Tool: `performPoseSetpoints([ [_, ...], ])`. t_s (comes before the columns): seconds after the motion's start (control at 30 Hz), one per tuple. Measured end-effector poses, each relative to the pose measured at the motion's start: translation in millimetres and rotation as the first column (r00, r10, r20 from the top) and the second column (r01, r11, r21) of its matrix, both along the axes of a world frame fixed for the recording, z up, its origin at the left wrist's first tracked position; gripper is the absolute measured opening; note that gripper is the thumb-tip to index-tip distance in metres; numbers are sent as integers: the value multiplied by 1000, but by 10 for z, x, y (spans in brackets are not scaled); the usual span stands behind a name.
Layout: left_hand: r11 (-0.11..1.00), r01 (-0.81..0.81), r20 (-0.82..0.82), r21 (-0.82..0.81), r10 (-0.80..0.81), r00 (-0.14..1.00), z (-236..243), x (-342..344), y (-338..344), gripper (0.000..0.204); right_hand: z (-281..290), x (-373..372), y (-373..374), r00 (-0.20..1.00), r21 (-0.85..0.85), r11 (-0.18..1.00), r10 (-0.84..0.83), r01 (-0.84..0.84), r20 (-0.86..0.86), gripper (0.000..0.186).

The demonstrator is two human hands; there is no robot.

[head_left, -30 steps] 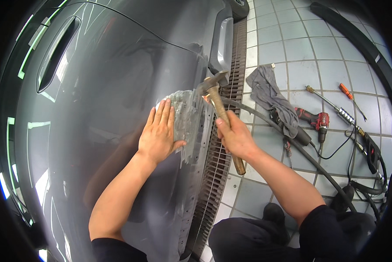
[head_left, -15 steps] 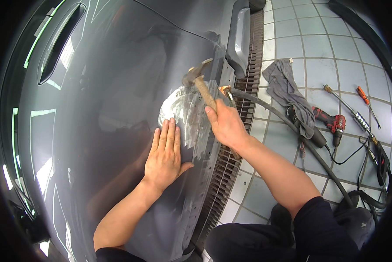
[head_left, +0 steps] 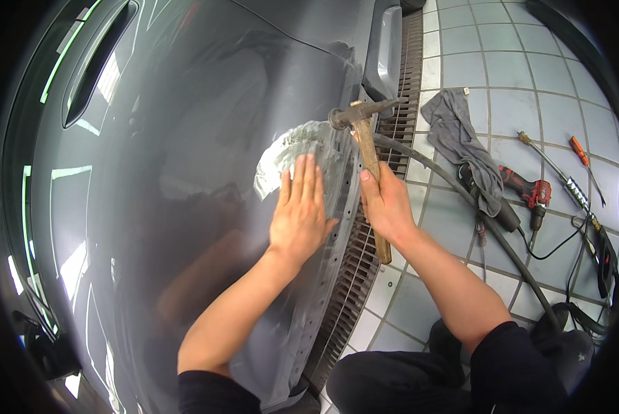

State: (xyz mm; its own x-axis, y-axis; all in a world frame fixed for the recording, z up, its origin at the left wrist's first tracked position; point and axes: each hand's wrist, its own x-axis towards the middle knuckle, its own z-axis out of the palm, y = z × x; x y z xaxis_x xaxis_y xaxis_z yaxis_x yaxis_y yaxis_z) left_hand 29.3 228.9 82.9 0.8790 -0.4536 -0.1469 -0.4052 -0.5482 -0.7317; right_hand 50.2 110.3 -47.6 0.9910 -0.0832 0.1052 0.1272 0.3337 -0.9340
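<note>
A dark grey car door (head_left: pixel 206 138) fills the left and middle of the view, with a sanded patch of bare metal (head_left: pixel 276 162) near its lower edge. My left hand (head_left: pixel 301 214) lies flat on the door, fingertips on that patch, fingers stretched out and holding nothing. The wooden handle of a hammer (head_left: pixel 366 145) is wrapped in my right hand (head_left: pixel 390 205). The hammer's head is raised over the door's lower edge, just right of the patch. It does not appear to touch the metal.
A floor grating (head_left: pixel 347 303) runs beside the door's edge. On the floor tiles lie a grey cloth (head_left: pixel 454 124), a red-and-black cordless drill (head_left: pixel 533 192), an orange-handled screwdriver (head_left: pixel 580 152) and a long metal rod tool (head_left: pixel 564 181). A thick hose (head_left: pixel 440 172) crosses the floor.
My left hand has slid right and up across the door onto the bare patch. My right hand has moved right with the hammer, whose head has shifted away from the patch toward the door's edge.
</note>
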Motion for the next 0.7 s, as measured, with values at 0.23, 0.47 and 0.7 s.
performPoseSetpoints([
  [0.23,998,-14,-110,62,21,994,-89,-441,228,84,-51,-300,93,980,-184,982,82,-48,181,27],
  [0.47,992,-127,-118,9,127,985,94,-1007,495,80,40,-391,220,964,-264,951,207,-159,167,29],
  [0.7,991,-122,-109,-57,115,987,67,-1111,568,80,9,-431,227,949,-296,945,215,-142,232,29],
])
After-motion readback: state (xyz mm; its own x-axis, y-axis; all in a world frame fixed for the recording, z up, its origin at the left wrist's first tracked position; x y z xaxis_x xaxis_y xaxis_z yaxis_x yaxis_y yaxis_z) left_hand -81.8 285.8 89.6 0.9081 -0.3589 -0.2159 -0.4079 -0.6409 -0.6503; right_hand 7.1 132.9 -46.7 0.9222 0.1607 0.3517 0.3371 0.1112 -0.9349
